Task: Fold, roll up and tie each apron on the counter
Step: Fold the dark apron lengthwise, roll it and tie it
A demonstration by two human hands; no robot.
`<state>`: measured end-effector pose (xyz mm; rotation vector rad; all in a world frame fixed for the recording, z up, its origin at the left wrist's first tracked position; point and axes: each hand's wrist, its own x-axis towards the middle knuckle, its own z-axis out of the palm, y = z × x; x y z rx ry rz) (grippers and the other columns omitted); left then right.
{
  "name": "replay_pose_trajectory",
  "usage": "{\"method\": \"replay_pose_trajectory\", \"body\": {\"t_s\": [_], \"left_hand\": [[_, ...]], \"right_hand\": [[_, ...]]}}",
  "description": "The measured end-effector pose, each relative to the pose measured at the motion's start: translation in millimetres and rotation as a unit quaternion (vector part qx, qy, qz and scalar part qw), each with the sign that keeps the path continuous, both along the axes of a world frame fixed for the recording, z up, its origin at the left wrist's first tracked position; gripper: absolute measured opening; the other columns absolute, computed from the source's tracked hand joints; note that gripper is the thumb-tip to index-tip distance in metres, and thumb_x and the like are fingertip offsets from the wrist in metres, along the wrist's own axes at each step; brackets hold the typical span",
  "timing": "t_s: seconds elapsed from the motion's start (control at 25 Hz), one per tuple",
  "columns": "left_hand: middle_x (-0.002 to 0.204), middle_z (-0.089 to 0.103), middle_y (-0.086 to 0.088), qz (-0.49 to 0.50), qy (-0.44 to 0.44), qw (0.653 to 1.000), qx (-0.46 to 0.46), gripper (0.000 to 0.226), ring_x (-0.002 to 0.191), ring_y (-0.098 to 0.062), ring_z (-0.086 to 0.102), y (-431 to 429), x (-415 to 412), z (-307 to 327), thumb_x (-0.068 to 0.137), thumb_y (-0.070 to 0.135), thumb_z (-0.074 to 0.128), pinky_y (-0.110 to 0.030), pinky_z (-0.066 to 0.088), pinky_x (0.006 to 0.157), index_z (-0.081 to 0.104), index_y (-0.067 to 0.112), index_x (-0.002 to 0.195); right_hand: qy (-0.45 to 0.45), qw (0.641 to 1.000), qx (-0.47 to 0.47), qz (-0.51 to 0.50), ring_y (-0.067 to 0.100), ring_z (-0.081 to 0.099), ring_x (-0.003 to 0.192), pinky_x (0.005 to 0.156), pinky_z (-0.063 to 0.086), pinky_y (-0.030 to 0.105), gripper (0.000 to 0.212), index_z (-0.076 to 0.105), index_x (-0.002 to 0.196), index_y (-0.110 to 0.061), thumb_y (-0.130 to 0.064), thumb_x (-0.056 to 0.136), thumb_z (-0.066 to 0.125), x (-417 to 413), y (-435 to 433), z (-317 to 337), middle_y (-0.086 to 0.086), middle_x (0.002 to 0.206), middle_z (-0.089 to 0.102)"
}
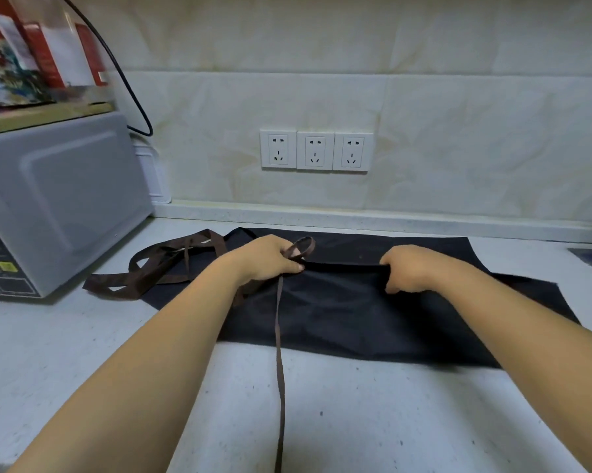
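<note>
The dark apron (356, 319) lies flat on the desk (390, 421). The left hand (267, 259) has its fingers (286, 250) curled around the apron's folded edge and a loop of brown strap (279, 353), whose loose end runs from those fingers toward the person. The right hand (412, 268) clamps the same fold with curled fingers, and more strap lies bunched to the left of the left fingers, near a grey microwave (59, 199).

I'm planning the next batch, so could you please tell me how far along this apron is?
Done: the dark apron lies spread on the counter. In hand: the left hand and right hand grip a fold across its middle, the left also holding a brown strap. Left: rolling and tying; the other straps lie loose beside the microwave.
</note>
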<state>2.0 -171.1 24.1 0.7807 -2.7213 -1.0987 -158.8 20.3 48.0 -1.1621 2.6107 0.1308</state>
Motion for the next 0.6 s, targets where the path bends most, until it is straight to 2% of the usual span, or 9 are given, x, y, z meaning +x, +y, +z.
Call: {"method": "replay_pose_trajectory", "body": {"t_s": [0.08, 0.16, 0.24, 0.28, 0.36, 0.44, 0.52, 0.6], "left_hand": [[0.098, 0.069, -0.003, 0.069, 0.013, 0.993, -0.099, 0.009, 0.100, -0.024, 0.062, -7, -23, -11, 0.091, 0.022, 0.061, -0.032, 0.044, 0.081, 0.068, 0.017, 0.092], [0.106, 0.064, -0.002, 0.159, 0.005, 0.963, -0.215, 0.015, 0.106, -0.028, 0.056, -3, -41, -31, 0.093, 0.021, 0.052, -0.035, 0.039, 0.079, 0.065, 0.023, 0.100], [0.112, 0.059, -0.003, 0.191, -0.018, 0.932, -0.307, 0.022, 0.109, -0.028, 0.049, -1, -53, -51, 0.095, 0.023, 0.047, -0.037, 0.033, 0.078, 0.062, 0.027, 0.112], [0.113, 0.058, -0.003, 0.185, -0.027, 0.926, -0.328, 0.024, 0.109, -0.028, 0.049, -3, -56, -60, 0.096, 0.025, 0.047, -0.037, 0.033, 0.078, 0.061, 0.026, 0.115], [0.112, 0.058, -0.005, 0.188, -0.030, 0.933, -0.306, 0.024, 0.109, -0.029, 0.050, -10, -59, -67, 0.095, 0.031, 0.050, -0.039, 0.039, 0.079, 0.062, 0.024, 0.114], [0.109, 0.057, -0.006, 0.217, -0.014, 0.943, -0.253, 0.022, 0.108, -0.030, 0.051, -21, -56, -64, 0.093, 0.039, 0.055, -0.039, 0.043, 0.081, 0.065, 0.023, 0.104], [0.102, 0.060, -0.003, 0.230, -0.012, 0.950, -0.211, 0.022, 0.101, -0.028, 0.055, -32, -54, -58, 0.090, 0.044, 0.059, -0.035, 0.046, 0.076, 0.067, 0.024, 0.087], [0.089, 0.065, -0.001, 0.231, -0.002, 0.962, -0.142, 0.023, 0.088, -0.024, 0.060, -38, -55, -50, 0.090, 0.041, 0.062, -0.032, 0.047, 0.069, 0.065, 0.023, 0.076]], "right_hand": [[0.132, 0.990, -0.054, -0.012, 0.026, 0.050, 0.112, 0.104, 0.032, 0.053, 0.020, 0.059, 0.098, -0.031, -0.016, 0.086, 0.054, -12, -17, -23, -0.002, 0.106, 0.059], [0.230, 0.967, -0.107, -0.016, 0.028, 0.042, 0.117, 0.109, 0.018, 0.064, 0.024, 0.057, 0.111, -0.026, -0.019, 0.089, 0.051, -12, -28, -54, -0.001, 0.111, 0.057], [0.258, 0.954, -0.148, -0.027, 0.030, 0.036, 0.127, 0.110, 0.011, 0.067, 0.029, 0.053, 0.121, -0.025, -0.026, 0.092, 0.052, -12, -27, -86, 0.002, 0.121, 0.053], [0.245, 0.955, -0.162, -0.039, 0.032, 0.031, 0.134, 0.110, 0.010, 0.068, 0.034, 0.049, 0.128, -0.025, -0.031, 0.094, 0.051, -12, -24, -100, 0.003, 0.129, 0.050], [0.192, 0.959, -0.188, -0.089, 0.032, 0.016, 0.144, 0.110, 0.009, 0.067, 0.047, 0.037, 0.141, -0.027, -0.037, 0.096, 0.045, -16, -18, -116, 0.006, 0.146, 0.038], [0.157, 0.956, -0.213, -0.131, 0.033, 0.006, 0.146, 0.110, 0.009, 0.067, 0.055, 0.024, 0.148, -0.029, -0.039, 0.097, 0.042, -19, -17, -120, 0.007, 0.156, 0.022], [0.139, 0.958, -0.210, -0.139, 0.035, 0.003, 0.146, 0.109, 0.009, 0.068, 0.055, 0.019, 0.149, -0.034, -0.038, 0.098, 0.039, -22, -18, -122, 0.007, 0.159, 0.013], [0.102, 0.966, -0.184, -0.148, 0.036, 0.004, 0.146, 0.109, 0.009, 0.070, 0.048, 0.022, 0.148, -0.038, -0.039, 0.101, 0.030, -24, -19, -121, 0.006, 0.159, 0.014]]}}
